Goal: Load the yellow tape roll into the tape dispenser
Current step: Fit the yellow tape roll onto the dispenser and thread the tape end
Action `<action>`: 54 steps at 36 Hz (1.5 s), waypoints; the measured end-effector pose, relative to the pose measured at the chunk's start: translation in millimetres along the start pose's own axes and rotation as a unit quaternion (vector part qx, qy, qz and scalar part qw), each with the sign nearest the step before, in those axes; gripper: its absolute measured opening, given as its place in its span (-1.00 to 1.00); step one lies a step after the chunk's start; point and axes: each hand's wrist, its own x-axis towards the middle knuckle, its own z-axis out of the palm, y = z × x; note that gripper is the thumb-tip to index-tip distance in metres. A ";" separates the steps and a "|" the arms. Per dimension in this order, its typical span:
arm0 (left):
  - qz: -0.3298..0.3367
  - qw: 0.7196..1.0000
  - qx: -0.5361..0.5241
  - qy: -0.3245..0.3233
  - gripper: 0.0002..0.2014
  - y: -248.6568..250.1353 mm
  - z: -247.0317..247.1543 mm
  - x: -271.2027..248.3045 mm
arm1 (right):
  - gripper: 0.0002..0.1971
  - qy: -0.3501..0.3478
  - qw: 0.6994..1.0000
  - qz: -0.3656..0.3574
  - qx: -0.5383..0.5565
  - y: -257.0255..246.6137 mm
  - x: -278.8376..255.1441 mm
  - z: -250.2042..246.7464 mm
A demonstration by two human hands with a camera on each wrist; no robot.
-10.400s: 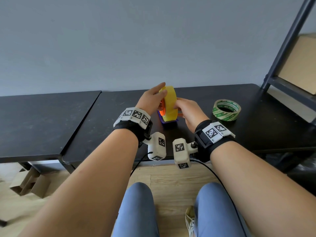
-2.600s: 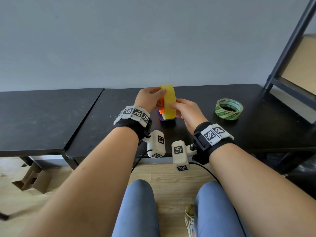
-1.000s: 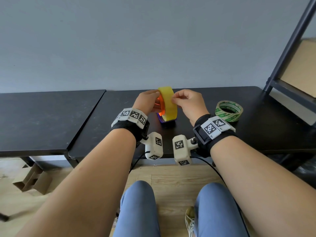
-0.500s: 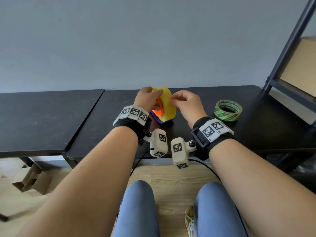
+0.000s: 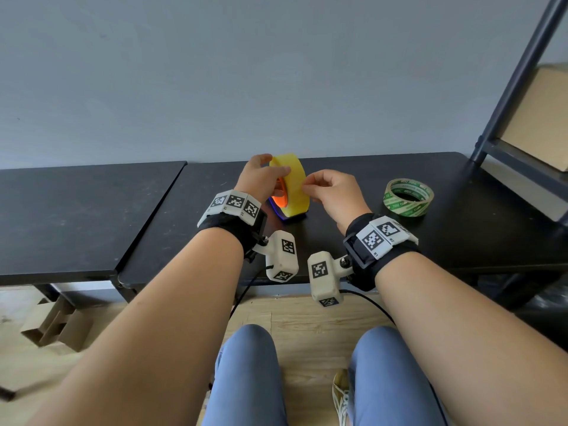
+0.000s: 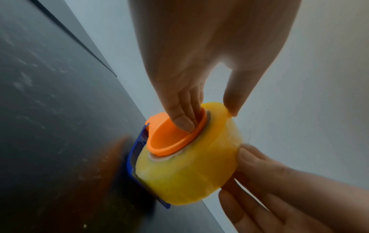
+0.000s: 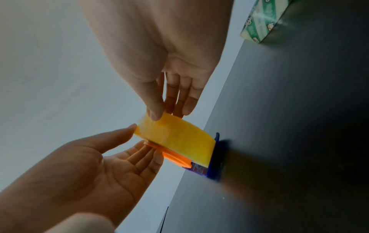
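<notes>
The yellow tape roll (image 5: pixel 293 182) sits on the orange hub (image 5: pixel 281 198) of the blue tape dispenser (image 5: pixel 290 217), which stands on edge on the black table (image 5: pixel 353 241). My left hand (image 5: pixel 278 178) grips the roll: its fingers (image 6: pixel 182 121) reach into the orange hub (image 6: pixel 169 140) and the thumb lies on the roll's outer rim. My right hand (image 5: pixel 309 187) pinches the roll's outer face (image 7: pixel 175 137) between thumb (image 7: pixel 153 113) and fingers. Only the dispenser's blue edge (image 7: pixel 214 156) shows under the roll.
A green tape roll (image 5: pixel 408 196) lies flat on the table to the right of my right hand. A second black table (image 5: pixel 76 210) adjoins on the left. A dark shelf frame (image 5: pixel 516 96) with cardboard boxes rises at the right.
Over the last second the roll and dispenser have tipped so that the orange hub faces me more. My right fingers have stayed pinching the outer face, and my left fingers have gone deeper into the hub.
</notes>
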 end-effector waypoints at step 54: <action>-0.049 0.992 -0.020 -0.116 -0.73 3.1 -25.2 -22.3 | -0.91 0.057 0.990 -0.091 -0.095 -31.3 22.0 20.9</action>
